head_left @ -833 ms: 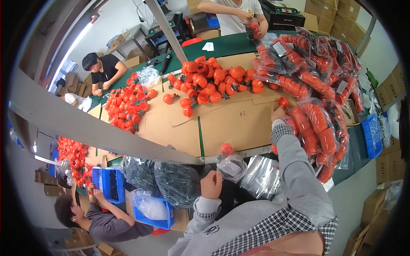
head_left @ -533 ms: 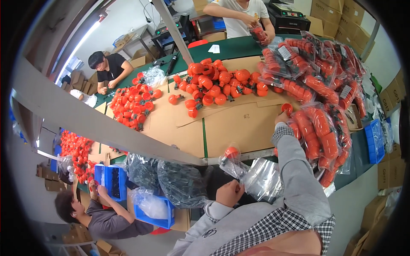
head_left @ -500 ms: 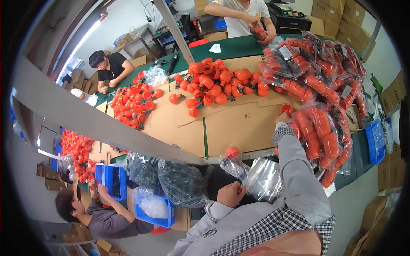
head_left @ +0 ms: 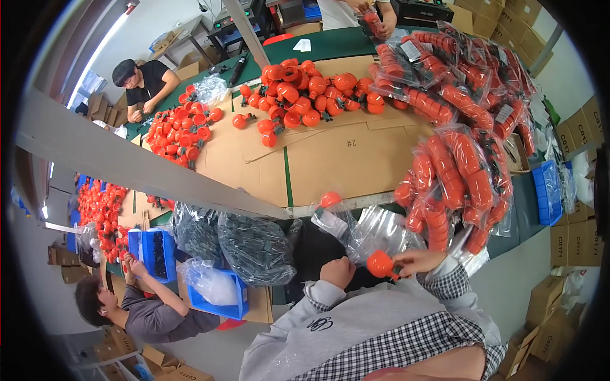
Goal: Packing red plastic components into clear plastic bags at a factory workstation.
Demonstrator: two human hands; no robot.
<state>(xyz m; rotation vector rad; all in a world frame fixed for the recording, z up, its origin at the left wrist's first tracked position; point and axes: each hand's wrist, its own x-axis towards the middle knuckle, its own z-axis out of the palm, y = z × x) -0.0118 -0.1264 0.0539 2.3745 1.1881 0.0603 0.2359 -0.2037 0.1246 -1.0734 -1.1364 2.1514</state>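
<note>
My right hand (head_left: 420,260) holds an orange cup (head_left: 380,263) with a dark fitting, pinching it at the fitting side, close in front of my body. To its left, my left hand (head_left: 337,272) is closed in a fist; what it holds, if anything, is hidden. Just beyond the left hand lies a clear plastic bag (head_left: 332,223) with one orange cup (head_left: 330,200) in its far end. Flat silvery clear bags (head_left: 381,228) lie beside it, at the table's near edge.
Filled bags of orange cups (head_left: 467,168) pile up at the right. Loose cups (head_left: 298,92) heap on cardboard (head_left: 346,165) at the far middle. A slanted grey post (head_left: 146,165) crosses the left. Blue bins (head_left: 548,190) stand at both sides. Three people (head_left: 155,317) work around the table.
My right hand has come back from the bag pile at the right to in front of my body, with an orange cup in it. The left hand stays closed. The whole view has shifted slightly.
</note>
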